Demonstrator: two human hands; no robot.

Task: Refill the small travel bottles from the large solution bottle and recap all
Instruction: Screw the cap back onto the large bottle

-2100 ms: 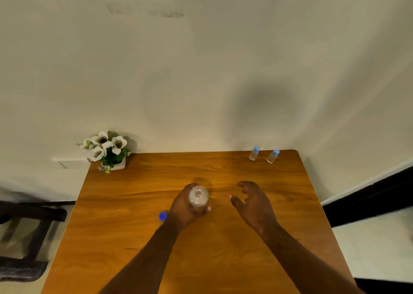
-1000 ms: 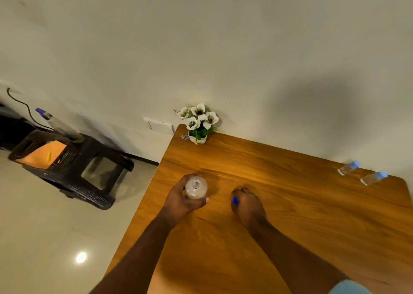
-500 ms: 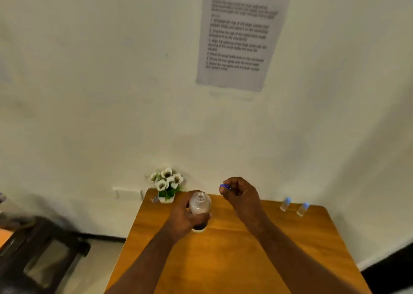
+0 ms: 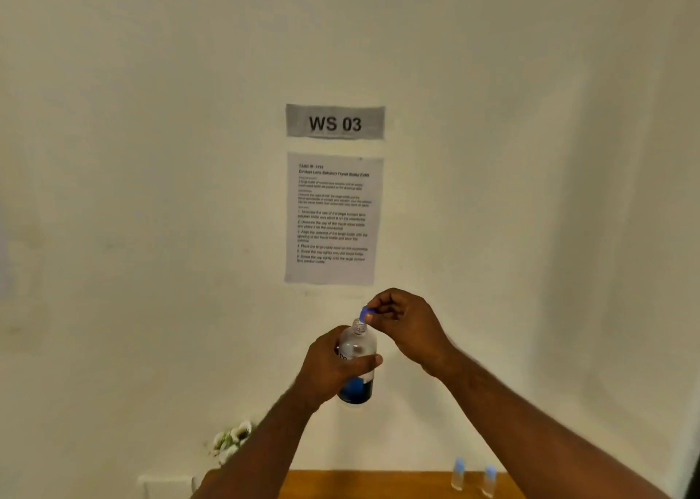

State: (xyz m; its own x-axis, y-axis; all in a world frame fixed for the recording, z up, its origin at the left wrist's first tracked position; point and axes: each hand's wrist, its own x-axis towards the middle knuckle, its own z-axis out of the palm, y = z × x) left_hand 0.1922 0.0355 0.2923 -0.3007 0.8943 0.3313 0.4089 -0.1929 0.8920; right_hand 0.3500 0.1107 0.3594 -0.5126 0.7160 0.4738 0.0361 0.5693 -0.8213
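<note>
My left hand (image 4: 333,369) grips the large clear solution bottle (image 4: 358,350) upright in the air, well above the table; its lower part has a blue label. My right hand (image 4: 407,326) pinches the small blue cap (image 4: 364,313) right at the bottle's open neck, tilted against the mouth. Two small travel bottles with light blue caps (image 4: 457,474) (image 4: 488,480) stand side by side at the far right of the wooden table (image 4: 378,485).
A white flower pot (image 4: 231,441) sits at the table's far left corner, partly behind my left arm. On the wall hang a "WS 03" sign (image 4: 335,121) and an instruction sheet (image 4: 333,218). A white wall socket (image 4: 166,485) is at lower left.
My right hand picked the blue cap off the table and brought it up to the bottle's neck. Both hands and the bottle rose, and my view tilted up to the wall.
</note>
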